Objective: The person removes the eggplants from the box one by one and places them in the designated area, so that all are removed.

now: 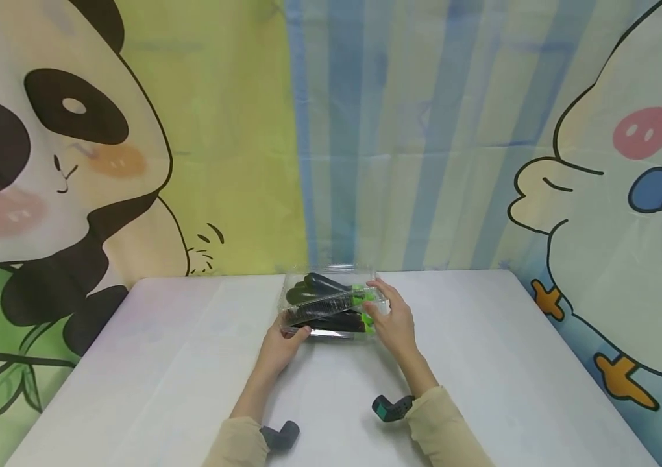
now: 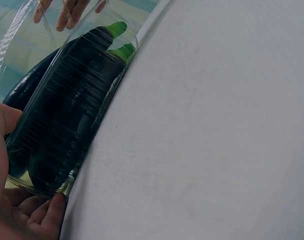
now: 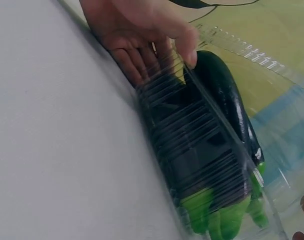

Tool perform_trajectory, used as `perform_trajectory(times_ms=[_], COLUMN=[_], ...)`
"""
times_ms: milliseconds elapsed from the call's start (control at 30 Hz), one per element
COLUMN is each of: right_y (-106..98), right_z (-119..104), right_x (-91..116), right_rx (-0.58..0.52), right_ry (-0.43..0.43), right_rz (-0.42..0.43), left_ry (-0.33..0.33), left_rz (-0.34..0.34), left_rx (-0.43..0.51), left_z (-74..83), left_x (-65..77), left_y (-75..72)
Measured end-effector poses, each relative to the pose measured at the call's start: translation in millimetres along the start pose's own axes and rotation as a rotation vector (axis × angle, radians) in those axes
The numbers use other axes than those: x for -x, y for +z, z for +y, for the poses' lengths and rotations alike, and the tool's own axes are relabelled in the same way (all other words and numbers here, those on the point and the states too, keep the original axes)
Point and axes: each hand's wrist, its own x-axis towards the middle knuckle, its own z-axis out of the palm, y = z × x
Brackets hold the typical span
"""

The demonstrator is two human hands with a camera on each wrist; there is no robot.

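On the left, the left hand (image 1: 280, 344) is curling round one end of a clear plastic box (image 3: 187, 140), its thumb lying on the front rim and its fingers partly hidden. Between the hands, near the white table's (image 1: 150, 363) far edge, dark eggplants (image 1: 333, 322) are lying lengthwise left to right inside it, green caps pointing right, the ribbed wall blurring their outlines. The right hand (image 1: 395, 324) is touching the right end, thumb and fingers apart, perhaps pinching, though the plastic is keeping me from telling.
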Motion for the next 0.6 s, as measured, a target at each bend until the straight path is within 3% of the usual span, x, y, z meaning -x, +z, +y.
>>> perform_trajectory(times_ms=[333,600], right_y=[-1.4,1.4], right_z=[-9.2,-10.6], right_x=[-5.6,-16.5], right_rx=[0.023,0.041], right_ry=[0.056,0.115], right_rz=[-0.03,0.019], left_ry=[-0.019,-0.025], left_rz=[0.02,0.064], left_rx=[-0.014,-0.03], left_z=[-0.7,5.4], left_x=[4.9,-3.8], left_y=[0.9,3.8])
